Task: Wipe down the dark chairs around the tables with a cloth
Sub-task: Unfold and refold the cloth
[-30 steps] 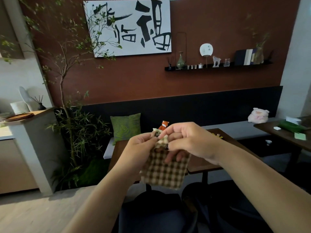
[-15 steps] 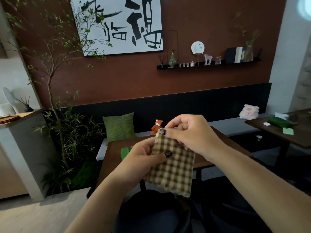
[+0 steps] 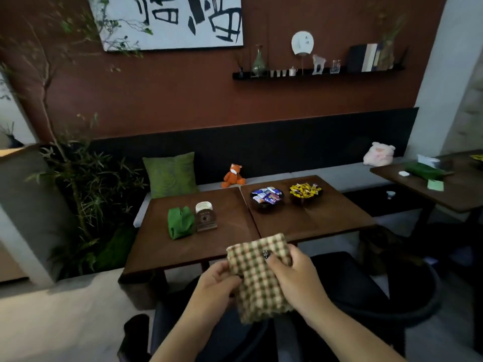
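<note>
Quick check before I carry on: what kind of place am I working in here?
Most likely a small cafe or tea house. A cushioned bench runs along the wall behind wooden tables, two bowls of wrapped snacks sit out, and a wall shelf holds small cups and ornaments.

The checked cloth (image 3: 261,278) is now held lower, over the dark chairs (image 3: 366,291), no longer raised before the wall. It is spread flatter between the left hand (image 3: 217,283) and right hand (image 3: 295,278). Both tables' tops (image 3: 300,220) are now revealed.
</note>
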Demonstrator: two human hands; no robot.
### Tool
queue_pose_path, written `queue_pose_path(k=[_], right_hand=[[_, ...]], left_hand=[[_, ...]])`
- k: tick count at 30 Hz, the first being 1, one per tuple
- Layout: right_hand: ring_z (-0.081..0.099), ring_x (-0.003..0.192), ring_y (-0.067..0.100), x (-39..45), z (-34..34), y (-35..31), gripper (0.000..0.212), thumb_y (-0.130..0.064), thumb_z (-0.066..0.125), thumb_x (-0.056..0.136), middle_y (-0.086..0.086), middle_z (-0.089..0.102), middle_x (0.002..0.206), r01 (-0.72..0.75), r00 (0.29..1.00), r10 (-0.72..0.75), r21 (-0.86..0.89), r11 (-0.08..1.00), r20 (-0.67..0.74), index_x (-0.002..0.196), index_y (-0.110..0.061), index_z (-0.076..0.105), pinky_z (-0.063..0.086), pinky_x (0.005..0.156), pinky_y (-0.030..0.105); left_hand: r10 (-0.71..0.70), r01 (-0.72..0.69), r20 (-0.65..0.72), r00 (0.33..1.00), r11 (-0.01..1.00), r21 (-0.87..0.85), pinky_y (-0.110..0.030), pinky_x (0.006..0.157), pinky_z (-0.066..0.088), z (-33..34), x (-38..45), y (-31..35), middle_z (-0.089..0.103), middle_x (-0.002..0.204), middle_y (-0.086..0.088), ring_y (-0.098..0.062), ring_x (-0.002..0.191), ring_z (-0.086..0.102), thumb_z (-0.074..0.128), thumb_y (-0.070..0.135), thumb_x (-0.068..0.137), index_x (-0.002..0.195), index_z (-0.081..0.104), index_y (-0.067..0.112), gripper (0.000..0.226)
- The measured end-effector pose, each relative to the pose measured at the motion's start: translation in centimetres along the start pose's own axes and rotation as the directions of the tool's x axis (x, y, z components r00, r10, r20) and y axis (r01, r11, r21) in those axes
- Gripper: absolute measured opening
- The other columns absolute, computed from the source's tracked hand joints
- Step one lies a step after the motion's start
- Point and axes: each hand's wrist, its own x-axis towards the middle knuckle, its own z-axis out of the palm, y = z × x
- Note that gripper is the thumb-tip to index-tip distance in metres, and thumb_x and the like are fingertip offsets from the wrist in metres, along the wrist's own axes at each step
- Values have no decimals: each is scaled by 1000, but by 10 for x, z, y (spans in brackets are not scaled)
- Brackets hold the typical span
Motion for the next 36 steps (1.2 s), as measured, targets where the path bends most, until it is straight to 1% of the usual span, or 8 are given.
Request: queue_pose_path(k=[6, 11, 16, 25, 29, 31, 33, 36], right_hand=[[63, 90, 6, 52, 16, 45, 17, -42, 46, 97, -10, 64, 101, -80, 997, 82, -84, 993, 15, 107, -31, 53, 54, 79, 28], [63, 91, 10, 125, 45, 72, 11, -32, 49, 96, -6, 64, 101, -183, 976, 193, -101, 978, 99, 105, -29, 54, 53, 80, 32], [64, 93, 11, 221, 80, 106, 27, -14, 57, 87, -6, 65, 104, -406, 879, 424, -123, 906, 220, 110, -28, 56, 51, 72, 26], [57, 77, -2, 411, 164, 182, 25, -14, 61, 88, -13, 59, 93, -340, 920, 380, -291, 894, 92, 111, -23, 53, 42, 49, 10], [57, 94, 6, 449, 184, 214, 40, -21, 60, 92, -11, 56, 108, -268, 945, 325, -498, 825, 31, 130, -18, 48, 51, 76, 25], [46, 125, 16, 448, 183, 234, 52, -21, 55, 94, 0, 45, 138, -149, 974, 224, -657, 739, 31, 143, -15, 36, 42, 102, 33], [24, 142, 19, 439, 178, 253, 57, -18, 46, 96, 3, 21, 156, 77, 985, 79, -795, 602, 155, 149, -15, 24, 27, 113, 35], [-8, 147, 16, 427, 169, 281, 62, -14, 34, 99, -3, -12, 158, 290, 905, 145, -829, 477, 400, 153, -17, 5, -1, 118, 33]], left_hand=[[5, 22, -195, 981, 991, 134, -30, 63, 56, -13, 48, -25, 74, 81, 5, -14, 75, 71, 52, 10, 98, 103, 60, 22, 16], [41, 24, -270, 962, 972, 232, -42, 78, 58, -35, 120, -47, 73, 87, 8, -10, 78, 70, 54, 13, 95, 99, 61, 30, 19], [11, 67, -295, 955, 964, 255, -26, 64, 56, -83, 230, -77, 72, 83, 14, -3, 75, 68, 56, 15, 93, 97, 63, 31, 19], [23, 132, -343, 939, 897, 422, -9, 59, 46, -154, 435, -126, 66, 85, 10, 6, 73, 61, 55, 18, 94, 103, 60, 28, 15], [-14, 168, -283, 959, 831, 530, -8, 64, 43, -164, 487, -145, 62, 96, 11, -6, 91, 62, 53, 14, 94, 117, 57, 19, 24], [48, 132, -263, 963, 770, 625, -15, 88, 43, -162, 497, -158, 58, 122, 1, -18, 118, 54, 52, 8, 92, 131, 51, 11, 39], [148, 27, -159, 976, 646, 763, -27, 112, 28, -157, 495, -171, 36, 150, -7, -20, 142, 30, 49, 6, 91, 145, 36, 6, 55], [99, -150, 126, 987, 293, 944, -39, 120, 7, -152, 489, -197, 2, 163, -6, -20, 149, -8, 37, 18, 95, 154, 9, 8, 66]])
